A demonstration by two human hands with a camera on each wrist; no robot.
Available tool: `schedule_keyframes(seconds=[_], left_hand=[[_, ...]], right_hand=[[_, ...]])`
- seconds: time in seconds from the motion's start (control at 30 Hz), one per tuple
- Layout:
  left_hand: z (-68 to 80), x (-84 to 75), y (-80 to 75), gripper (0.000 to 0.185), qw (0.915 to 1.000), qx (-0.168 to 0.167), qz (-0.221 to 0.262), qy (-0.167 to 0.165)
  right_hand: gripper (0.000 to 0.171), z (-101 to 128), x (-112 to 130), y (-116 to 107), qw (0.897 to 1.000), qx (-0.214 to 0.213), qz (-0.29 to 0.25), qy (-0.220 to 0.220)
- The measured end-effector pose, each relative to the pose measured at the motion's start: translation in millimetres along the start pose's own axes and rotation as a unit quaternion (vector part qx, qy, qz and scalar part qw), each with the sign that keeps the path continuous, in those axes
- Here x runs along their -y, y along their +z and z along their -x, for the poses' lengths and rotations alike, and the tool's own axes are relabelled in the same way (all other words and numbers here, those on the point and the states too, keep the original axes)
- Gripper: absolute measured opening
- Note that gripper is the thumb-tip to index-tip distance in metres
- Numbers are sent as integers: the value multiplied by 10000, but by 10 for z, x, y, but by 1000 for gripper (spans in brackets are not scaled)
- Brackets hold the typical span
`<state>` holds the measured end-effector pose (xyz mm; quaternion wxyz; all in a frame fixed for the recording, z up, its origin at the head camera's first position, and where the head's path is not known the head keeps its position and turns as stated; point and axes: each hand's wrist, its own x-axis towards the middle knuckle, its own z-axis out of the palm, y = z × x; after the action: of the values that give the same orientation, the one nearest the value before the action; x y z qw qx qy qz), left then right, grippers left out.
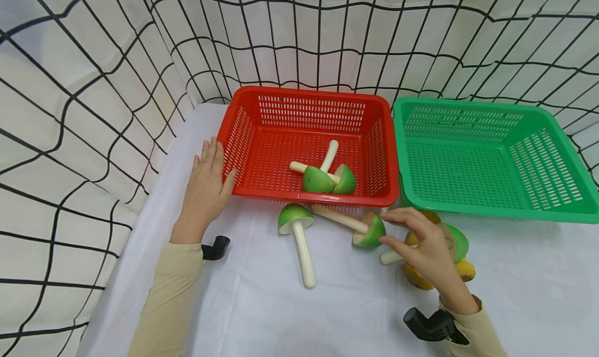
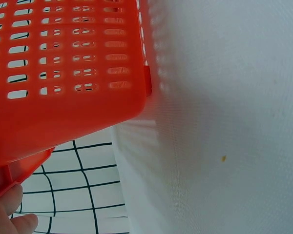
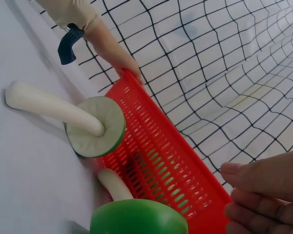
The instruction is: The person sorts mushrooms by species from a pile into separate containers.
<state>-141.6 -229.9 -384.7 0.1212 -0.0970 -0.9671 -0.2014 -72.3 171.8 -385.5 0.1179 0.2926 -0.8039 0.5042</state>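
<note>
My left hand (image 1: 204, 190) rests along the left rim of the red basket (image 1: 306, 195), fingers straight and thumb at the rim; its fingertips also show in the left wrist view. A green-capped toy mushroom (image 1: 372, 232) lies on its side in front of the basket. Near its cap is my right hand (image 1: 426, 245), thumb and forefinger spread. The right wrist view shows a gap between that hand (image 3: 266, 195) and the green cap (image 3: 139, 217). Another toy mushroom (image 1: 304, 253) lies to the left, stem toward me. Several green-capped mushrooms (image 1: 318, 179) lie inside the red basket.
A green basket (image 1: 496, 209) stands right of the red one. Partly hidden under my right hand are another green-capped mushroom (image 1: 460, 241) and yellow-brown pieces (image 1: 465, 270). Black netting (image 1: 318, 50) over white cloth borders the white-covered table (image 1: 337, 315) at the back and left.
</note>
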Motion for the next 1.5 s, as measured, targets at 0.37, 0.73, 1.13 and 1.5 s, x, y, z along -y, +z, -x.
schedule_keyframes(seconds=[0.37,0.73,1.13,1.5], left_hand=[[2,2,-1,63,10000,20,-6,-12],[-2,12,4,64,10000,36,14,-4],[-5,14,5,63,10000,30,-10,21],[-8,0,-6,63,10000,35,-31,30]], right_hand=[[53,79,-99,60,9990,23,446,65],[53,101,-152,122,9955,210,799,469],[60,82,-198,163,9867,511,1165,1010],[66,79,-247,188,9806,637,1454,1148]])
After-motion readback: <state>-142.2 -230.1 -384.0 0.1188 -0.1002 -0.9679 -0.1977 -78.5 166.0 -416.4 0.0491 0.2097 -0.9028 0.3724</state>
